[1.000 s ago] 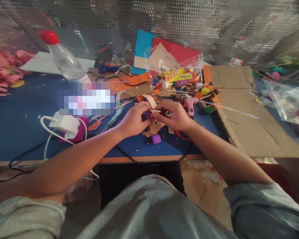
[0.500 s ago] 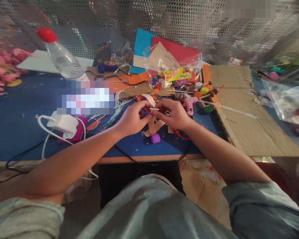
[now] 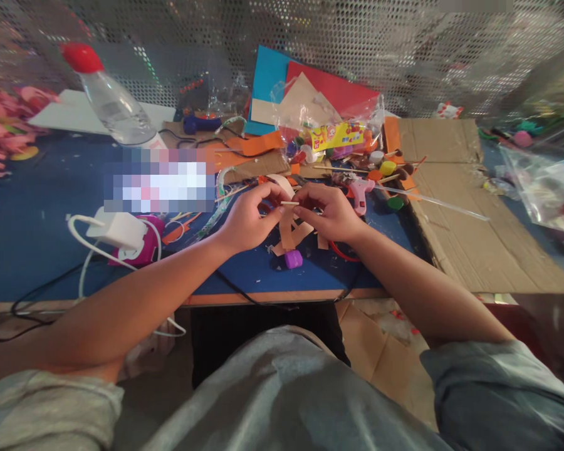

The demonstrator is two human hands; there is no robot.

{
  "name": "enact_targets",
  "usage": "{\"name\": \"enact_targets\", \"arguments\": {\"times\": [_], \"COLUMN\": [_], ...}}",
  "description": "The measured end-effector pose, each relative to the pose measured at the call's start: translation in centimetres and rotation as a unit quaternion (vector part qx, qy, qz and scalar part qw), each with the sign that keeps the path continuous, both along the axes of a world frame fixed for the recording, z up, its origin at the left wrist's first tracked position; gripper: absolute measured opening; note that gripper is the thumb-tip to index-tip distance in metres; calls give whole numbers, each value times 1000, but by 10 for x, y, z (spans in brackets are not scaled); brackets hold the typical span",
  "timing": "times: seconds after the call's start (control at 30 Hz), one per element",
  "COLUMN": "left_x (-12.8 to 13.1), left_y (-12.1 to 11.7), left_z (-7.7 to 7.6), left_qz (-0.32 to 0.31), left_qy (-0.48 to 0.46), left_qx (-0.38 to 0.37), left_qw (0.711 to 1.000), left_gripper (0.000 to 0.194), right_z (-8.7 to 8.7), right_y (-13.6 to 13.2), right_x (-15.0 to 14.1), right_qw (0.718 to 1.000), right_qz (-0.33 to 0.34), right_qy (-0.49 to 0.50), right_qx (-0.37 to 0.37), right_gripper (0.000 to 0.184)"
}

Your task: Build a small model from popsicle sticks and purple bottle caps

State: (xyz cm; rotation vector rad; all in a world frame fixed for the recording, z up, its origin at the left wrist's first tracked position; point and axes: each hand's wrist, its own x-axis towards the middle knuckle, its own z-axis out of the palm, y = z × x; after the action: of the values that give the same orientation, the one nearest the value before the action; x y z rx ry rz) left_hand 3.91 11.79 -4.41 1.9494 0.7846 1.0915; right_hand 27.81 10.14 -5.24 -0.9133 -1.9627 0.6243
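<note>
The front edge of the worktop (image 3: 249, 283) runs in front of the person's body, with the two forearms crossing it from either side and a black cable (image 3: 237, 289) trailing over it between them. Between that edge and the purple cap (image 3: 293, 259) lies a strip of blue surface, dotted with small scraps; a broader blue stretch spreads at the far left, beyond the white adapter (image 3: 122, 230) and its magenta block (image 3: 143, 245). To the right, a large cardboard sheet (image 3: 479, 225) covers the worktop and reaches its front edge. A perforated metal panel (image 3: 207, 44) rises along the back, with a blue sheet (image 3: 263, 75) and a red sheet (image 3: 352, 88) near it, and a clear bag with a yellow label (image 3: 336, 136) before them. A red-capped bottle (image 3: 117, 109) stands at the left; a pink glue gun (image 3: 361, 193) lies just beyond the right hand (image 3: 328, 212). The grip is narrow on both sides — the left hand (image 3: 249, 219) and the right pinch opposite ends of a short pale strip (image 3: 290, 203) between their fingertips, above brown paper pieces (image 3: 287, 233) — and a red ring (image 3: 342, 252) lies partly under the right wrist.
</note>
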Motion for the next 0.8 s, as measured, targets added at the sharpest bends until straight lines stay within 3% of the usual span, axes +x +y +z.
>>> {"name": "enact_targets", "arguments": {"times": [0.8], "left_x": [0], "left_y": [2], "left_z": [1], "left_qz": [-1], "left_qy": [-7], "left_qx": [-1], "left_qw": [1000], "left_gripper": [10], "right_z": [-1], "right_y": [1], "right_x": [0], "right_qw": [1000], "right_qz": [4], "right_qy": [9], "right_qx": [-19], "right_gripper": [37]}}
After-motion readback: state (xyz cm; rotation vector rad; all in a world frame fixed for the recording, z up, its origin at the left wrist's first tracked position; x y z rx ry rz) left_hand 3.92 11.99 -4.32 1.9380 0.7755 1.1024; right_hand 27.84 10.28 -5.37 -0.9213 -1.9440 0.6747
